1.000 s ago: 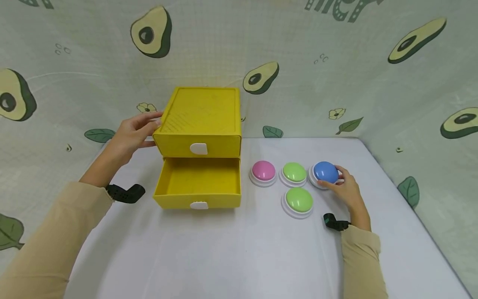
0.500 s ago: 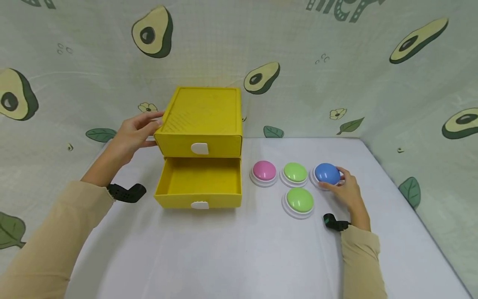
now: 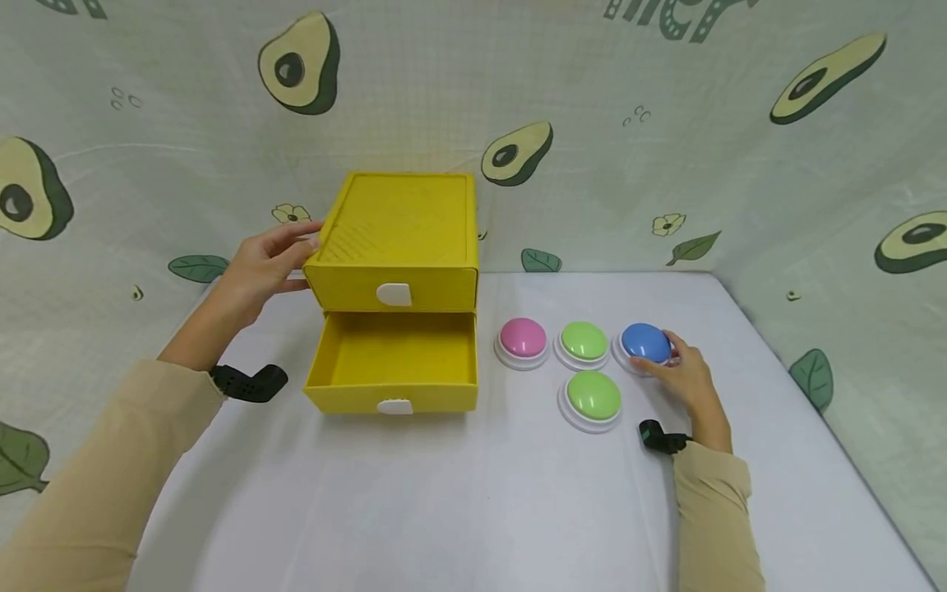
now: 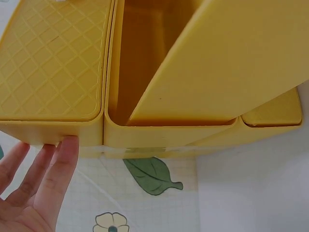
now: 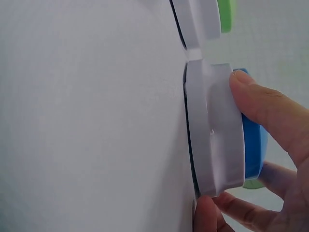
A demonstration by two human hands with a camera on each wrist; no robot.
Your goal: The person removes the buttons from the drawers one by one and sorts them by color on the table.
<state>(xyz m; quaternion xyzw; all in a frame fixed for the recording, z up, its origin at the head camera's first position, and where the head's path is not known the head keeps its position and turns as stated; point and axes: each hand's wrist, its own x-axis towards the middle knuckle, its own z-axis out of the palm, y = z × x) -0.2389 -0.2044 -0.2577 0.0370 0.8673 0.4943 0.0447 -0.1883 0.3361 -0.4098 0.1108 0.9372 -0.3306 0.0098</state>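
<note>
My left hand [image 3: 259,267] rests its fingers against the left side of a yellow drawer box [image 3: 403,222]. The fingertips [image 4: 70,142] press near an edge of it in the left wrist view. Below the box's closed upper drawer, a lower drawer [image 3: 392,398] is pulled out, with nothing seen inside. On the right, my right hand [image 3: 684,374] holds a blue push button [image 3: 645,342] by its white base. The thumb [image 5: 256,94] lies on one side, other fingers on the opposite side. The base sits close against the white table.
Left of the blue button are a pink button [image 3: 523,338], a green button [image 3: 584,340] and a nearer green button [image 3: 594,395], all on white bases. The white table [image 3: 444,501] meets an avocado-print cloth [image 3: 414,99] behind.
The blue button has shifted very slightly toward me, with the right hand on it. My left hand and the drawer box have stayed in place.
</note>
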